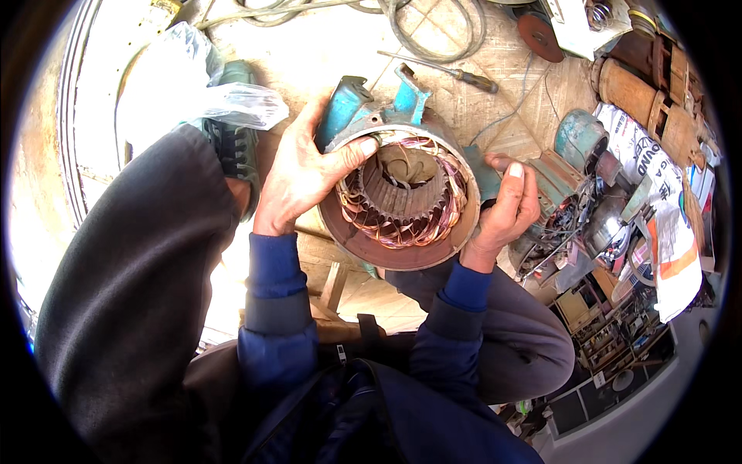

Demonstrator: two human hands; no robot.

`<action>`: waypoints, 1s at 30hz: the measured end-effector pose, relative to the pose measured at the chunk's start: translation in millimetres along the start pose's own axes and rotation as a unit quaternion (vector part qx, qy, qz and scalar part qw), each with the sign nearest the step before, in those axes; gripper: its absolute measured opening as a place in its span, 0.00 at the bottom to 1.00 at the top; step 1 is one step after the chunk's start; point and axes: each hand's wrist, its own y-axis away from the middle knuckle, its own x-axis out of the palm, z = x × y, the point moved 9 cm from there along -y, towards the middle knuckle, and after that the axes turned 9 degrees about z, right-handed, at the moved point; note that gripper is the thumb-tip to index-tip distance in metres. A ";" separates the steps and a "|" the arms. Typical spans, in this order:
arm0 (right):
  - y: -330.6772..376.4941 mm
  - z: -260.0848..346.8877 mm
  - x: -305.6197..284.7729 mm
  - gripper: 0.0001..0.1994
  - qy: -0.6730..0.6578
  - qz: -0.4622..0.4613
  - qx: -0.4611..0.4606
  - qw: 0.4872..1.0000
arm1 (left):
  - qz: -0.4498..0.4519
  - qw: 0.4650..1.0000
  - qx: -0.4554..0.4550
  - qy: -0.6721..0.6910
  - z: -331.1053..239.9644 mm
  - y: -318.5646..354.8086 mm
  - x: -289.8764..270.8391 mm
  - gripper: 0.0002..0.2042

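A turquoise electric motor housing (402, 259) is tilted between my hands, its open end facing me. Inside its rim runs a ring of copper windings (386, 234) laced with whitish cord, around a slotted stator core (402, 203). My left hand (297, 170) is closed on the housing's left side, thumb hooked over the rim onto the windings. On the right side, my right hand (506, 209) has its fingers curled at a turquoise box-like part (484, 174) of the housing. Part of that hand's grip is hidden. Two turquoise mounting feet (411, 97) point away from me.
A screwdriver (475, 80) lies on the tiled floor beyond the housing, near a coiled cable (440, 54). A clear plastic bag (247, 106) rests by my left shoe (232, 147). Motor parts, a turquoise cylinder (580, 138) and a white printed sack (672, 240) crowd the right side.
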 end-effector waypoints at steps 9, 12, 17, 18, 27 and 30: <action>2.4 24.8 19.7 0.11 0.007 0.010 -0.070 0.997 | -0.031 0.998 0.024 0.050 18.4 9.9 -23.8 0.44; 3.6 34.3 26.1 0.09 0.007 0.015 -0.101 0.995 | -0.037 0.997 0.033 0.063 26.0 12.5 -29.2 0.43; 5.8 46.3 33.9 0.09 0.034 0.040 -0.129 0.990 | -0.035 0.996 0.038 0.075 33.9 15.0 -36.6 0.43; 6.1 46.9 34.7 0.08 0.036 0.042 -0.132 0.990 | -0.033 0.995 0.036 0.087 31.7 15.1 -35.2 0.43; 6.0 51.5 39.2 0.09 0.054 0.036 -0.130 0.989 | -0.029 0.988 0.045 0.144 27.3 16.3 -32.7 0.38; 6.3 54.4 40.5 0.10 0.055 0.035 -0.133 0.989 | -0.029 0.987 0.046 0.152 30.3 16.2 -33.7 0.38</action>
